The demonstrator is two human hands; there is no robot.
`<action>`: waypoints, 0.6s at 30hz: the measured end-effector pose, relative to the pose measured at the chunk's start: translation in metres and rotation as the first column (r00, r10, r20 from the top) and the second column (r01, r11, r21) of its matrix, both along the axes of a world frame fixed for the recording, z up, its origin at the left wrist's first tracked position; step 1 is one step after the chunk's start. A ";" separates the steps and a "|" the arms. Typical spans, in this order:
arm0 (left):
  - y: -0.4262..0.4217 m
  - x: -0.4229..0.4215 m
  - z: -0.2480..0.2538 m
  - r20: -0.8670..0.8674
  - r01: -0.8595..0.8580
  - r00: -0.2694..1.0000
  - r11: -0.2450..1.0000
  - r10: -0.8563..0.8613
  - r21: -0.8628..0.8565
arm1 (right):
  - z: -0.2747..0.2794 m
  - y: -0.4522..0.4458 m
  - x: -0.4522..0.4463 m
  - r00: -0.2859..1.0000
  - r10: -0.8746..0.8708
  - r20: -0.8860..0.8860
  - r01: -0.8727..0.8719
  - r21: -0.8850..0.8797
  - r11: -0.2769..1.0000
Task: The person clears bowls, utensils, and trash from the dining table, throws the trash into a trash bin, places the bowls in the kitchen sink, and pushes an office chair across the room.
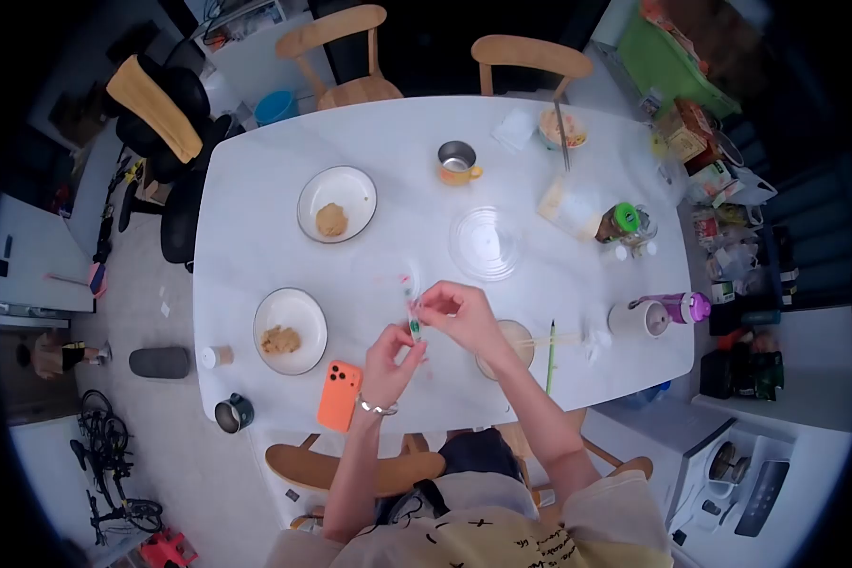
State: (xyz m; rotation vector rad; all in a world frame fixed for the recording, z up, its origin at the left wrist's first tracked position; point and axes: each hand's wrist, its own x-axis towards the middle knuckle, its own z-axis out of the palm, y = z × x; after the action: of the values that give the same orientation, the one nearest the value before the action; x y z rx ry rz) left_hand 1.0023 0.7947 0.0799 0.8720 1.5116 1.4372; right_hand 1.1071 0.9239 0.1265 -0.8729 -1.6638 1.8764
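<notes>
Both of my hands are over the front middle of the white table. Between them is a small narrow clear packet [415, 328] with green and red print; its exact kind is hard to make out. My left hand [388, 365] pinches its lower part, and my right hand [459, 312] pinches it higher up. An orange phone [339, 395] lies beside my left wrist. Under my right forearm is a round pale dish [513, 333], partly hidden, with a green pencil-like stick [552, 358] to its right. Left of my hands stands a white plate [293, 305] bearing a brownish lump of food.
Another plate [338, 183] with a lump sits farther back. A metal-lined yellow cup [457, 163], clear round lid [484, 243], green-lidded jar [625, 220], bowl with chopsticks [562, 127], white mug [640, 319] and purple bottle [689, 306] stand around the table [407, 123]. A dark cup [235, 414] is near the left edge.
</notes>
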 end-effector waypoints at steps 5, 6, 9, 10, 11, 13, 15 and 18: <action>0.049 0.022 -0.027 0.366 -0.061 0.926 0.992 0.097 -0.108 | -0.023 0.038 0.011 0.984 -0.114 0.141 0.087 0.182 0.979; 0.052 0.024 -0.044 0.269 -0.049 0.959 0.990 0.084 -0.135 | -0.034 0.057 0.019 0.972 -0.169 0.165 0.124 0.256 0.959; 0.053 0.026 -0.093 -0.037 -0.059 0.998 0.983 0.053 -0.176 | -0.065 0.145 0.045 0.893 -0.395 0.218 0.230 0.534 0.814; 0.053 0.027 -0.100 -0.145 -0.072 0.988 0.985 0.049 -0.156 | -0.076 0.184 0.055 0.862 -0.451 0.233 0.247 0.585 0.773; 0.055 0.029 -0.109 -0.251 -0.085 0.967 0.987 0.050 -0.133 | -0.077 0.222 0.063 0.826 -0.505 0.250 0.253 0.637 0.729; 0.054 0.030 -0.126 -0.130 -0.117 0.988 0.958 0.085 -0.264 | -0.074 0.285 0.070 0.704 -0.650 0.287 0.238 0.766 0.597; 0.054 0.029 -0.140 -0.086 -0.141 0.989 0.919 0.117 -0.369 | -0.077 0.346 0.075 0.566 -0.734 0.376 0.129 0.839 0.529; 0.057 0.028 -0.157 -0.291 -0.202 0.952 0.909 0.095 -0.363 | -0.098 0.420 0.082 0.437 -0.814 0.383 0.073 0.887 0.457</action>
State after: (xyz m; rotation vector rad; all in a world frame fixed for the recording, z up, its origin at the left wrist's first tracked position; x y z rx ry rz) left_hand 1.0302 0.8516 -0.0768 0.7333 2.0236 1.0909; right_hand 1.1887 1.3441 0.0290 -1.6703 -2.0268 0.0894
